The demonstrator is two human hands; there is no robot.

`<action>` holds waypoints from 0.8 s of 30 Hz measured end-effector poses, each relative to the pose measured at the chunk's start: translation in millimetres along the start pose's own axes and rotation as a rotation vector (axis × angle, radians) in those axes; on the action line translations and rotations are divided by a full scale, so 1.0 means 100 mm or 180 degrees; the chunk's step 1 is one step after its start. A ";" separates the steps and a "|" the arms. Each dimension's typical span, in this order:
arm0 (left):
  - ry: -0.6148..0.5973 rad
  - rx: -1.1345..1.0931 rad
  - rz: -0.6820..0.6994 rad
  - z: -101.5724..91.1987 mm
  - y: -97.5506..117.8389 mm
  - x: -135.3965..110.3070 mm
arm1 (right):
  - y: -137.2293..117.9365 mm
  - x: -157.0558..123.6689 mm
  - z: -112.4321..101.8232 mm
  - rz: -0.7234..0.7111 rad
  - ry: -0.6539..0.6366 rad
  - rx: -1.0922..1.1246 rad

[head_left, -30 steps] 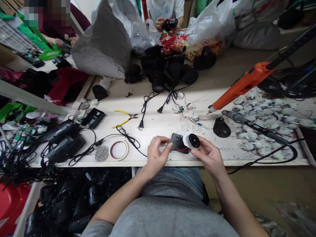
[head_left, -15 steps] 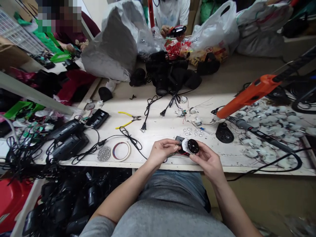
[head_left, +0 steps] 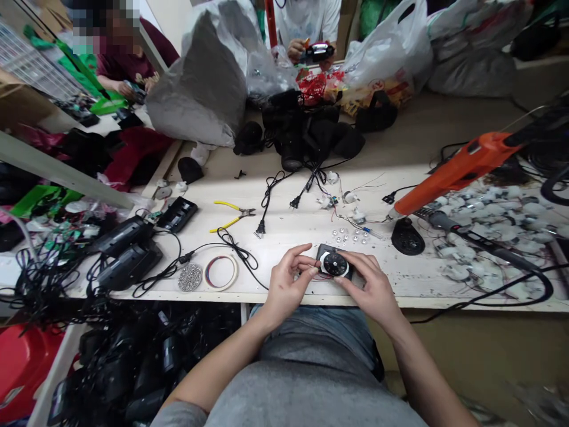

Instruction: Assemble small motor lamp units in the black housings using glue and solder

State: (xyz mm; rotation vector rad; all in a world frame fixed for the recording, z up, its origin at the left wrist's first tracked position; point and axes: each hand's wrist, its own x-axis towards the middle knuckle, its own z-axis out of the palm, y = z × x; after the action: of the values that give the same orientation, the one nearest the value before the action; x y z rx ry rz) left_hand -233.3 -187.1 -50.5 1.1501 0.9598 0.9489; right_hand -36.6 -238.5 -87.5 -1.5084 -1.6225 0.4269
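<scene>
Between my hands is a round black slotted disc (head_left: 335,264) on a white-rimmed motor part, now facing up over a dark housing (head_left: 327,247) at the table's front edge. My right hand (head_left: 368,281) grips the disc's right side between thumb and fingers. On the other side, my left hand (head_left: 288,281) has thumb and fingertips pinched together at the white rim; whether something small sits in that pinch is hidden. Several small clear-and-silver pieces (head_left: 342,236) lie just beyond the housing. Close by on the right is a black oval cover (head_left: 408,236).
An orange electric screwdriver (head_left: 453,172) and a grey soldering-iron-like tool (head_left: 462,234) reach in from the right beside piled white motors (head_left: 480,237). Leftward lie yellow-handled cutters (head_left: 233,216), a tape roll (head_left: 220,273), a screw dish (head_left: 190,277) and black cables. Two people work beyond.
The disc and motor part have come down and left, tipped from sideways to facing up over the housing. My left hand's upper fingers have lifted; my right hand has shifted slightly left.
</scene>
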 end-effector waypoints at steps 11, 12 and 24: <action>-0.0459 0.0434 0.0345 0.25 0.08 -0.13 | -0.49 -0.06 -0.30 -0.0613 0.0557 -0.0507; -0.0500 0.0501 0.0392 0.27 0.08 -0.14 | -0.53 -0.06 -0.31 -0.0716 0.0567 -0.0546; -0.0717 0.2074 0.1076 0.41 0.10 -0.14 | -0.24 -0.09 -0.54 0.0564 0.1847 0.0191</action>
State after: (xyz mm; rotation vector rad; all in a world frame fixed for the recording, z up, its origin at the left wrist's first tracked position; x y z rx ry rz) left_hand -200.1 -210.6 -33.0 1.9736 0.9304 0.7579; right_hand -11.5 -268.1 -41.3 -1.5528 -1.0206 0.1093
